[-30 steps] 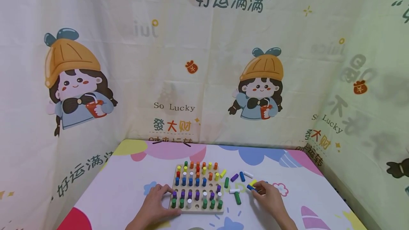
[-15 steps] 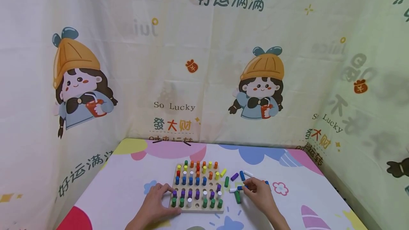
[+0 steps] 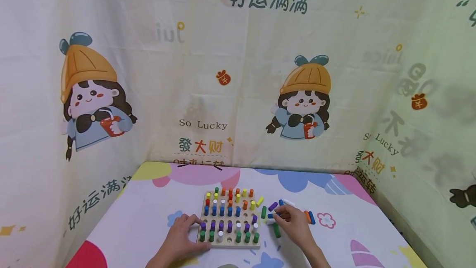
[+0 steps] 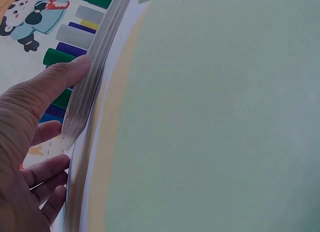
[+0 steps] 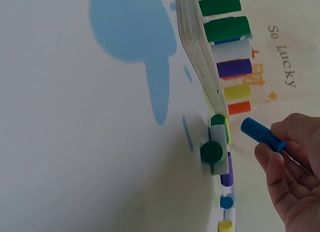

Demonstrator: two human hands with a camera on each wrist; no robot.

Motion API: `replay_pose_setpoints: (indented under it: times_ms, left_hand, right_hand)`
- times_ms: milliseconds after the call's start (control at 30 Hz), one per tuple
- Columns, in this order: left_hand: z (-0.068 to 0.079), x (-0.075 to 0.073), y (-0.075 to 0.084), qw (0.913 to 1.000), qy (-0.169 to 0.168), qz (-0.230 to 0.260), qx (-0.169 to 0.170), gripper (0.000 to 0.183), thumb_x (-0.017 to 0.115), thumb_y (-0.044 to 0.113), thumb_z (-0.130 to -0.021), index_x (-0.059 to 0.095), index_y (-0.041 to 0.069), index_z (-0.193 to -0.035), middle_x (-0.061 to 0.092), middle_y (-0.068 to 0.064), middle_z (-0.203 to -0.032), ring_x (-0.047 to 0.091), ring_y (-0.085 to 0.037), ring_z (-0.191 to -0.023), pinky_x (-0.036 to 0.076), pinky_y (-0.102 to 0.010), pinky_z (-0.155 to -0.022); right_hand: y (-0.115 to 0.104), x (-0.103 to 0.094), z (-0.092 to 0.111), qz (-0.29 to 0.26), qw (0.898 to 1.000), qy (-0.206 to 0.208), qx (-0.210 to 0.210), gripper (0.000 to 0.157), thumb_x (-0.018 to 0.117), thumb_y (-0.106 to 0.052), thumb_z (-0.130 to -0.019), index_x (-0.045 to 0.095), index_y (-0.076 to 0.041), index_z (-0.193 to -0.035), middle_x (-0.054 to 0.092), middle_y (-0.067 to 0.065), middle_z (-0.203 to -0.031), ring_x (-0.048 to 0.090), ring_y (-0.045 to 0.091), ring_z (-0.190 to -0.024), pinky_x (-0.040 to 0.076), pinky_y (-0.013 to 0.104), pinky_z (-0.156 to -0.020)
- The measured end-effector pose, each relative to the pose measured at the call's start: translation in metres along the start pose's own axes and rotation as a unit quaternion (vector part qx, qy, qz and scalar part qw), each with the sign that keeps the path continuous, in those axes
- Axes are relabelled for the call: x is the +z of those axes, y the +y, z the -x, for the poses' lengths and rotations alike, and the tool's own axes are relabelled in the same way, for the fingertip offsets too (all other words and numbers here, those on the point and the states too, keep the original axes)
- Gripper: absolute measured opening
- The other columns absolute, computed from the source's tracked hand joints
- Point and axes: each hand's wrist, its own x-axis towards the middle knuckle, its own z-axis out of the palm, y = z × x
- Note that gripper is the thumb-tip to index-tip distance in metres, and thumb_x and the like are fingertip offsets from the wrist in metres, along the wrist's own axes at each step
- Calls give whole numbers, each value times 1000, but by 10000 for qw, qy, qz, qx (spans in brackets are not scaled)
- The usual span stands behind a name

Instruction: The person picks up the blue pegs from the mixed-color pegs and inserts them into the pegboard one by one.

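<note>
A wooden pegboard (image 3: 230, 247) stands on the table, with rows of upright coloured pegs and some bare holes. My left hand (image 3: 181, 237) holds its near left corner. In the left wrist view the thumb lies on the board's edge (image 4: 85, 99) and the index fingertip touches the corner, while the other fingers are bent loosely. To the right of the board, my right hand (image 3: 295, 226) pinches a blue peg (image 5: 261, 134) between thumb and fingers, raised above the loose pegs and tilted. The blue peg's far end is covered by the fingers.
Loose pegs lie right of the board: a purple one (image 3: 273, 206), green ones (image 3: 276, 230), a white one (image 3: 289, 203), a yellow one (image 3: 260, 202), an orange one (image 3: 307, 217) and another blue one (image 3: 311, 217). A printed cloth (image 3: 245, 94) hangs behind the table.
My right hand has moved left toward the board, carrying the blue peg. The orange and blue pegs behind it have come into view. My left hand has stayed in place.
</note>
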Motion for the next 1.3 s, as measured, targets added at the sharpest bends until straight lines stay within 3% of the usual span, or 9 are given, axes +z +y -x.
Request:
replay_pose_setpoints:
  times_ms: [700, 1000, 1300]
  left_hand:
    - [2, -1, 2, 10000, 39, -2, 66, 64, 93, 59, -61, 65, 25, -108, 54, -3, -108, 48, -30, -105, 48, -63, -96]
    - [2, 2, 1, 9999, 33, 77, 145, 63, 93, 57, -61, 66, 25, -108, 55, -4, -109, 48, -29, -104, 48, -63, -95]
    - [1, 1, 2, 10000, 20, 73, -63, 63, 94, 58, -60, 66, 26, -107, 55, -4, -108, 48, -30, -105, 49, -63, -94]
  right_hand:
    - [-24, 23, -12, -279, 9996, 37, -96, 12, 76, -6, -89, 73, -4, -101, 72, 1, -92, 67, 12, -80, 59, 24, -73]
    - [-29, 33, -12, -469, 9981, -304, -249, 12, 76, -10, -90, 74, -5, -102, 73, 1, -95, 69, 13, -83, 57, 23, -72]
    - [-34, 45, -15, -472, 9957, -569, -556, 11, 77, -12, -91, 76, -6, -100, 74, 0, -93, 67, 10, -79, 55, 20, -69]
